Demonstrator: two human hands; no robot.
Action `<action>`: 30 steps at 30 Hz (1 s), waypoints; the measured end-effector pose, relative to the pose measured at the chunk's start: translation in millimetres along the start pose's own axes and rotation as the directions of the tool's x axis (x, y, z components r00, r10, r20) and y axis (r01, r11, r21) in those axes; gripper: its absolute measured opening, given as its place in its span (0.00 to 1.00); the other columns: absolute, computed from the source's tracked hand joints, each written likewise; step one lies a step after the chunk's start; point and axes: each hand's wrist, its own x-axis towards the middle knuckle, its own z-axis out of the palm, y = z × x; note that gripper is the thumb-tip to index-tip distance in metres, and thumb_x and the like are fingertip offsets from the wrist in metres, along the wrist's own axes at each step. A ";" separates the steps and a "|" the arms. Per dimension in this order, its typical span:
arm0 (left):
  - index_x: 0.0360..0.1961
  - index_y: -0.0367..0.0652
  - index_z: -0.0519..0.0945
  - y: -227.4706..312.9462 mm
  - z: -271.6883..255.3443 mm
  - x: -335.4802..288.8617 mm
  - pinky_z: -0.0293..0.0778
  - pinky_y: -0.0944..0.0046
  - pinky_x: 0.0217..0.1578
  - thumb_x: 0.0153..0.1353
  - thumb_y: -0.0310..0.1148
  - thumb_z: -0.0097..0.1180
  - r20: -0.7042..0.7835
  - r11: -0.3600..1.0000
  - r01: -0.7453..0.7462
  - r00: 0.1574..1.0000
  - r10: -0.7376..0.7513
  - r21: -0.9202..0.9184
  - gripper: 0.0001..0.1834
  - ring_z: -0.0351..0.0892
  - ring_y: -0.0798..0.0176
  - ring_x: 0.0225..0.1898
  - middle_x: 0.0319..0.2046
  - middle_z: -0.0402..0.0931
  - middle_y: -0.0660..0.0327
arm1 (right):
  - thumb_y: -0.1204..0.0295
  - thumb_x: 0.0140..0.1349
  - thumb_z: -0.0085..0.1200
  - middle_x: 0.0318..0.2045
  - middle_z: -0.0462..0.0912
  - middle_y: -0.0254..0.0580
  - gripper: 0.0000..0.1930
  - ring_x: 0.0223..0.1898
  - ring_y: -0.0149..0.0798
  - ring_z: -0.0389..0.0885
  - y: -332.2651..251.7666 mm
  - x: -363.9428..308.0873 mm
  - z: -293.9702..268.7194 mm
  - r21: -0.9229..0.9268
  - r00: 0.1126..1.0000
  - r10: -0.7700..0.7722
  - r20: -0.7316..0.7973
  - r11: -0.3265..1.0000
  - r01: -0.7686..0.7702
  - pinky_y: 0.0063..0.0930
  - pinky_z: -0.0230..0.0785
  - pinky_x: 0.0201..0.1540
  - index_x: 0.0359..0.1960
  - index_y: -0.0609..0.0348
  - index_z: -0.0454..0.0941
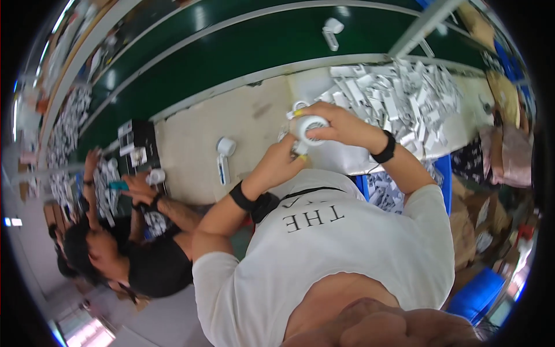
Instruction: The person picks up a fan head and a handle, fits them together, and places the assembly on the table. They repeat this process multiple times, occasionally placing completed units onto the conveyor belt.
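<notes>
Close in front of my chest, both hands hold a small white handheld fan (313, 128) with a round slotted grille facing up. My right hand (341, 122) curls round its round head, thumb against the grille's edge. Lower on it, my left hand (280, 161) is closed by the narrower end, most of which the fingers hide. Yellow covers show on a fingertip of each hand. A small round white part (300, 106) shows just beyond my right fingers; whether it belongs to the fan I cannot tell. Left of my hands, another white device (224, 163) with a round head lies on the table.
A large heap of white plastic parts (399, 98) covers the table's right side. A blue bin (442, 176) with white pieces stands by my right elbow. Beyond the table runs a green conveyor belt (231, 55) carrying a white device (331, 34). A co-worker (150, 254) works at left.
</notes>
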 end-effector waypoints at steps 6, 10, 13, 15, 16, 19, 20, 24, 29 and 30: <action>0.39 0.39 0.67 -12.2 4.6 -9.8 0.70 0.71 0.20 0.59 0.29 0.43 0.109 0.887 0.232 0.973 -0.205 -0.400 0.08 0.72 0.70 0.20 0.24 0.73 0.60 | 0.66 0.55 0.54 0.45 0.72 0.48 0.22 0.46 0.44 0.71 25.5 -16.9 34.0 0.169 0.996 0.045 -0.071 0.985 -0.033 0.29 0.62 0.49 0.51 0.57 0.69; 0.39 0.39 0.69 -32.2 9.2 -5.8 0.72 0.68 0.26 0.61 0.34 0.44 0.089 0.678 0.142 0.990 -0.112 -0.721 0.10 0.75 0.66 0.24 0.30 0.75 0.56 | 0.66 0.57 0.52 0.42 0.75 0.46 0.17 0.44 0.42 0.73 76.0 -21.9 27.1 0.464 0.968 0.243 -0.063 0.866 -0.187 0.31 0.65 0.45 0.47 0.57 0.73; 0.40 0.38 0.70 -21.8 -9.8 2.3 0.72 0.66 0.34 0.61 0.38 0.46 -0.147 0.508 -0.070 0.983 -0.114 -0.858 0.14 0.76 0.63 0.33 0.34 0.76 0.55 | 0.63 0.54 0.51 0.35 0.79 0.46 0.13 0.39 0.48 0.75 133.9 -27.3 -3.6 -0.028 0.787 0.398 -0.470 0.885 -0.464 0.34 0.69 0.38 0.33 0.60 0.78; 0.42 0.37 0.70 -31.7 -14.8 3.2 0.70 0.67 0.41 0.61 0.38 0.46 -0.167 0.478 -0.105 0.982 -0.089 -0.872 0.15 0.74 0.63 0.40 0.37 0.75 0.55 | 0.62 0.50 0.53 0.33 0.79 0.45 0.13 0.38 0.49 0.75 179.2 -34.6 -22.2 -0.479 0.793 0.257 -0.552 0.680 -0.554 0.36 0.70 0.36 0.24 0.61 0.77; 0.44 0.37 0.70 -32.4 -14.5 3.5 0.71 0.65 0.38 0.61 0.36 0.46 -0.218 0.488 -0.147 0.972 -0.092 -0.861 0.15 0.75 0.62 0.39 0.38 0.76 0.52 | 0.62 0.50 0.53 0.33 0.79 0.45 0.13 0.38 0.49 0.75 179.5 -30.8 -20.5 -0.483 0.802 0.251 -0.542 0.688 -0.542 0.36 0.70 0.36 0.24 0.61 0.77; 0.46 0.38 0.69 -43.0 -12.7 7.1 0.72 0.66 0.34 0.61 0.35 0.46 -0.274 0.523 -0.160 0.950 -0.148 -0.837 0.15 0.76 0.63 0.38 0.40 0.76 0.51 | 0.60 0.50 0.53 0.30 0.79 0.44 0.14 0.36 0.47 0.75 174.0 -20.7 -4.4 -0.690 0.858 0.331 -0.392 0.511 -0.513 0.38 0.70 0.35 0.29 0.59 0.76; 0.47 0.39 0.70 -43.7 -12.9 9.2 0.72 0.68 0.31 0.61 0.35 0.47 -0.272 0.544 -0.128 0.943 -0.194 -0.830 0.15 0.76 0.65 0.38 0.42 0.76 0.52 | 0.60 0.49 0.54 0.30 0.78 0.44 0.16 0.37 0.46 0.76 166.4 -15.7 6.9 -0.729 0.844 0.370 -0.389 0.437 -0.527 0.37 0.70 0.35 0.34 0.58 0.74; 0.47 0.40 0.70 -40.7 -12.0 16.6 0.73 0.72 0.27 0.61 0.32 0.48 -0.267 0.450 -0.150 0.940 -0.210 -0.880 0.14 0.77 0.66 0.38 0.46 0.73 0.53 | 0.71 0.54 0.45 0.30 0.78 0.42 0.21 0.28 0.43 0.79 205.2 -16.7 23.9 -0.829 0.842 0.372 -0.391 0.255 -0.498 0.31 0.71 0.26 0.52 0.56 0.65; 0.48 0.38 0.69 -38.7 -11.5 18.7 0.79 0.62 0.36 0.60 0.29 0.47 -0.360 0.365 -0.273 0.912 -0.197 -0.890 0.14 0.76 0.60 0.43 0.46 0.72 0.52 | 0.76 0.51 0.48 0.30 0.78 0.42 0.31 0.25 0.41 0.79 176.8 -14.7 11.5 -0.662 0.808 0.391 -0.441 0.466 -0.587 0.32 0.71 0.26 0.59 0.55 0.55; 0.48 0.38 0.69 -40.0 -10.6 18.5 0.78 0.62 0.36 0.60 0.29 0.47 -0.378 0.350 -0.293 0.903 -0.205 -0.890 0.15 0.76 0.60 0.43 0.46 0.72 0.52 | 0.75 0.51 0.50 0.29 0.77 0.40 0.30 0.25 0.37 0.78 167.0 -16.2 13.6 -0.218 0.747 0.451 -0.488 0.766 -0.605 0.29 0.70 0.25 0.58 0.56 0.56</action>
